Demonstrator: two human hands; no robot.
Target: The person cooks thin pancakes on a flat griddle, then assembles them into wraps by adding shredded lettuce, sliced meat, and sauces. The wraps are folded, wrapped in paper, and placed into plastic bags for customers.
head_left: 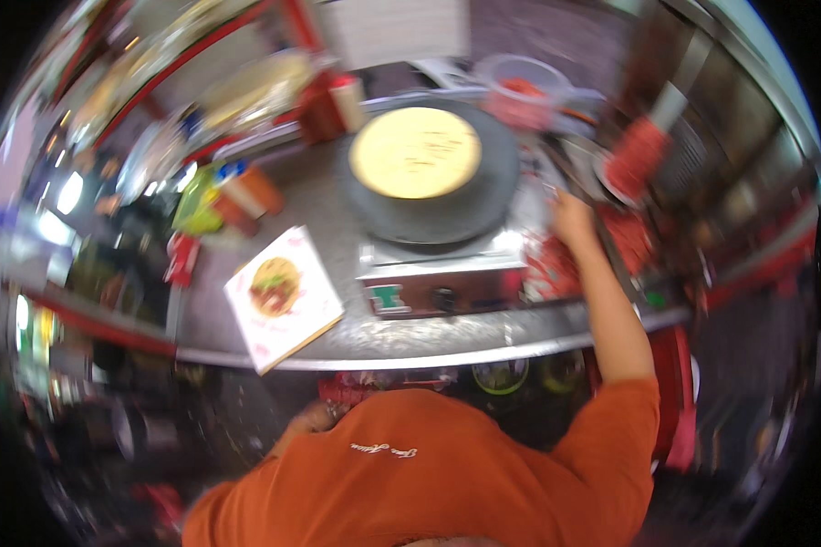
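A round, pale yellow pancake (414, 153) with a few brown marks lies on the dark round griddle (429, 223), left of its middle. My right arm reaches forward, and my right hand (572, 219) is just right of the griddle, over red, crumbly-looking stuff (556, 269). Motion blurs its fingers, so whether they hold anything is unclear. Down by my body, below the counter's front edge, is my left hand (315, 417), beside something red. Its fingers are mostly hidden and blurred.
A stack of white paper sleeves (306, 324) with a food picture lies left of the griddle. Squeeze bottles (246, 187) stand behind it. Back right are a clear tub (524, 91) of red-orange food and a red-handled utensil (637, 155). Red-framed shelving borders the left.
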